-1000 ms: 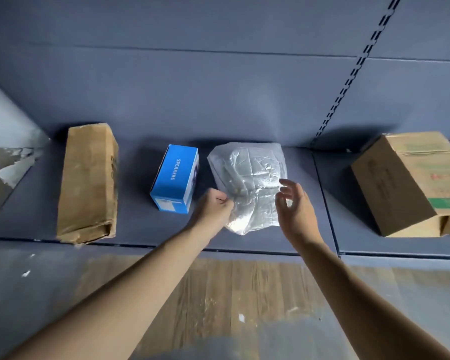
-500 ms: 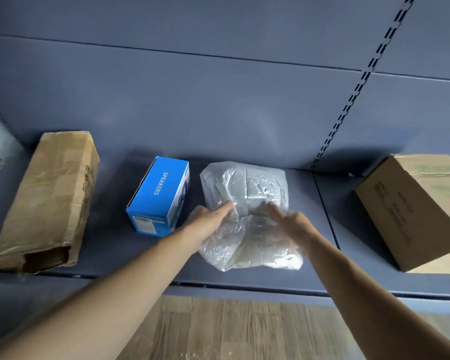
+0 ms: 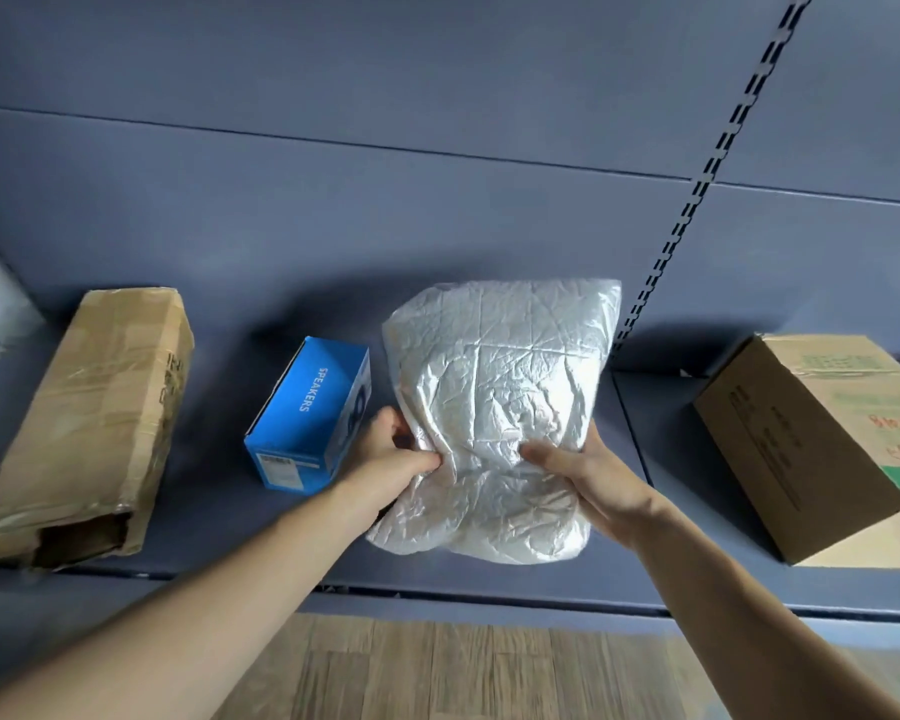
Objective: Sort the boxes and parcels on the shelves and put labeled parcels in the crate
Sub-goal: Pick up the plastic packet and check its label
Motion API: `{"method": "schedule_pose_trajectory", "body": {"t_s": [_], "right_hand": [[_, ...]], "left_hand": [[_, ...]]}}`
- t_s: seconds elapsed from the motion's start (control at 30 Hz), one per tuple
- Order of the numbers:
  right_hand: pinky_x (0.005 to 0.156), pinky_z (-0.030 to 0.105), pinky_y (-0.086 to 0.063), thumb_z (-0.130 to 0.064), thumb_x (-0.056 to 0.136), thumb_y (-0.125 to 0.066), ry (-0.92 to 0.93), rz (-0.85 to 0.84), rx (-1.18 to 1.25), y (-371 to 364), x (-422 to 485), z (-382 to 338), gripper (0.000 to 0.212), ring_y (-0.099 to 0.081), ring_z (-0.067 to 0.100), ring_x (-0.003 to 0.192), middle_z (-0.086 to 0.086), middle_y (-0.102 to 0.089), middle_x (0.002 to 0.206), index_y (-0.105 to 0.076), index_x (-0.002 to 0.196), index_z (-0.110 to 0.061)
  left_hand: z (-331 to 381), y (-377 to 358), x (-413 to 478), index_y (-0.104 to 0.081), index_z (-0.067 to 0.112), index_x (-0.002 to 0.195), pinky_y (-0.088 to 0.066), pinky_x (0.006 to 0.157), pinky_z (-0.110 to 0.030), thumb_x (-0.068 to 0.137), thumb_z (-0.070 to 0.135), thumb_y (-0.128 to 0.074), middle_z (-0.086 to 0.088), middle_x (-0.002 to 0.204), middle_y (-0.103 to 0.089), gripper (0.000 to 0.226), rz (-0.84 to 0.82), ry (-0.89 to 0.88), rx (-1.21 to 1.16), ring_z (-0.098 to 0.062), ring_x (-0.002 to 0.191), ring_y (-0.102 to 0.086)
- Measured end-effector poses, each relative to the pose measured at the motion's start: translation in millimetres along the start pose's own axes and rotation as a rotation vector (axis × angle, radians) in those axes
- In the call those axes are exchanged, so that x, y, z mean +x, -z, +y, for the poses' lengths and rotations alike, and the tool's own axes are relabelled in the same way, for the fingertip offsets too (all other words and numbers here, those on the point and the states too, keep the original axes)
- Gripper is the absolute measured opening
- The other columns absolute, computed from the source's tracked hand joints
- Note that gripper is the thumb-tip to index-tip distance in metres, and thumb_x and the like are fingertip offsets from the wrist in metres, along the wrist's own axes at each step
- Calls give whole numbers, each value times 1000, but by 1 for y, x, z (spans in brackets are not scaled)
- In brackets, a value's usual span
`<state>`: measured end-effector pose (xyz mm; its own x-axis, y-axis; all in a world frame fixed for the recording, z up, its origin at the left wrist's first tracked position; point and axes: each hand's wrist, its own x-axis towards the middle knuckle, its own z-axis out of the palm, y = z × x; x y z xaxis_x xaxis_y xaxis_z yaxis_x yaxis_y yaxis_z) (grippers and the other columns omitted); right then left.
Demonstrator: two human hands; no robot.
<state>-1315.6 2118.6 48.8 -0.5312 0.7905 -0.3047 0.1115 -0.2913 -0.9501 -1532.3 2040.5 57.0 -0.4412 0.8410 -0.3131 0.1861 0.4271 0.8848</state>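
While both hands hold it, parcel (image 3: 494,407) sits mid-frame, apparently raised off shelf (image 3: 219,517), long axis running 12 to 6 o'clock.
Left hand (image 3: 396,459): at parcel's 8 o'clock edge, thumb on the face, fingers curled behind, pinching the silver film.
Right hand (image 3: 588,475): matching grip at the 4 o'clock edge.
Purpose of hold, as judged: face turned up for a label check; no label shows on this side.
Blue box (image 3: 310,413): just beside parcel, 9 o'clock.
Long carton (image 3: 84,418): further out at 9 o'clock, lying flat.
Brown carton (image 3: 822,439): 3 o'clock, well apart.
Crate: not in view.
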Motion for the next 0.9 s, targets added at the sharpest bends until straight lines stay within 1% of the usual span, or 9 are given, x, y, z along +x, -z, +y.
{"method": "schedule_pose_trajectory", "body": {"t_s": [0.07, 0.13, 0.23, 0.3, 0.47, 0.6, 0.73, 0.83, 0.9], "right_hand": [[88, 48, -54, -20, 73, -86, 50, 33, -4, -1, 0, -4, 79, -70, 30, 97, 12, -68, 116, -37, 136, -25], [70, 34, -51, -26, 74, -86, 55, 51, -6, -8, -2, -15, 64, -65, 14, 74, 1, -68, 89, -52, 126, -8], [79, 30, -41, -38, 81, -77, 76, 43, -13, -20, -4, -31, 33, -61, 12, 71, -7, -70, 71, -71, 94, -8], [84, 36, -47, -37, 78, -77, 197, 139, 6, -30, -4, -42, 44, -71, 20, 84, 5, -75, 90, -72, 105, -3], [93, 39, -56, -11, 92, -68, 456, 170, -7, -52, -5, -52, 34, -69, 24, 110, 11, -71, 117, -62, 125, -11], [87, 32, -56, -42, 91, -69, 369, 190, -5, -51, -11, -57, 48, -67, 10, 107, -8, -68, 117, -53, 125, -13], [94, 31, -51, -55, 86, -54, 398, 134, -163, -49, -18, -64, 45, -64, 7, 105, -10, -67, 114, -61, 121, -29], [93, 18, -47, -33, 99, -56, 424, 93, -259, -61, -21, -69, 21, -60, -2, 109, -12, -61, 121, -64, 118, -36], [90, 10, -43, -13, 101, -53, 446, 53, -332, -68, -22, -70, 32, -57, -2, 113, -13, -59, 126, -62, 112, -41]], "left_hand": [[6, 0, -1, -52, 19, 103, -49, 78, -33, 75, 12, -75, 4, 97, -61, 37, 56, -70, 89, -21, 94, -60], [16, -2, -3, -50, 16, 101, -49, 84, -39, 78, 16, -71, 0, 102, -52, 31, 183, -167, 169, -25, 97, -57], [37, -10, -16, -54, 11, 103, -43, 93, -43, 81, 10, -65, -4, 108, -43, 25, 410, -379, 161, -30, 104, -50], [48, -16, -25, -55, 5, 104, -42, 91, -40, 77, 2, -65, -13, 109, -47, 29, 474, -538, 219, -35, 105, -49], [66, -26, -46, -46, 15, 126, -41, 95, -26, 89, 24, -63, 2, 118, -39, 42, 201, -533, 203, -20, 115, -48], [74, -20, -49, -45, 20, 129, -39, 94, -24, 89, 40, -60, 0, 127, -45, 47, 101, -427, 161, -15, 119, -48], [81, -7, -40, -59, 25, 102, -50, 75, -12, 85, 46, -69, 9, 95, -68, 30, -42, -308, -149, 4, 93, -66], [70, 2, -25, -67, 19, 109, -55, 92, -36, 71, 49, -79, 0, 100, -76, 50, -94, -287, -329, -15, 97, -72], [62, 6, -17, -69, 19, 108, -56, 91, -44, 66, 42, -83, -2, 97, -76, 51, -25, -235, -385, -21, 95, -73]]}}
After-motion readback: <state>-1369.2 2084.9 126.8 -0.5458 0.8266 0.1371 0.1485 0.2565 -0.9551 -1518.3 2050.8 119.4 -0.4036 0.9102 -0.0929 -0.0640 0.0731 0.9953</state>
